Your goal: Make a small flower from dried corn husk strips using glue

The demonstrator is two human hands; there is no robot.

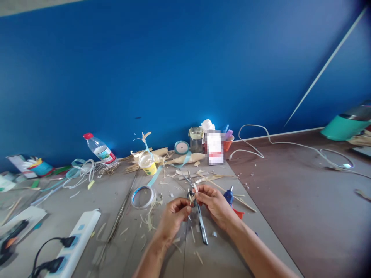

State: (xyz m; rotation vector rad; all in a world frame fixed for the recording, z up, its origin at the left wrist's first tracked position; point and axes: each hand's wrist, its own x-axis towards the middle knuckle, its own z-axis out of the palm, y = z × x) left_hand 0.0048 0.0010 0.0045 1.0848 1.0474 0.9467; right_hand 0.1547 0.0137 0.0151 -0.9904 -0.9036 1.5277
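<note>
Both hands meet over the grey tabletop in the head view, fingertips almost touching. My right hand (216, 206) is closed, with thumb and fingers pinching a pale husk-like piece (196, 188) that points upward. A thin curled strip (190, 198) shows at the fingertips of my left hand (175, 217), which is also closed in a pinch. Whether strip and piece are joined, I cannot tell. Just beneath the hands lies a utility knife (202, 227). Scissors (189, 179) lie behind them, partly hidden. Beside my right hand is a blue glue gun (228, 196).
Pale scraps surround a tape roll (133, 199). Behind stand a yellow cup (148, 168) holding a wrapped stem, a tilted bottle (101, 150) and a glass jar (196, 143). At left are thin wires (118, 217) and a power strip (79, 235); a white cable (292, 143) crosses the brown surface.
</note>
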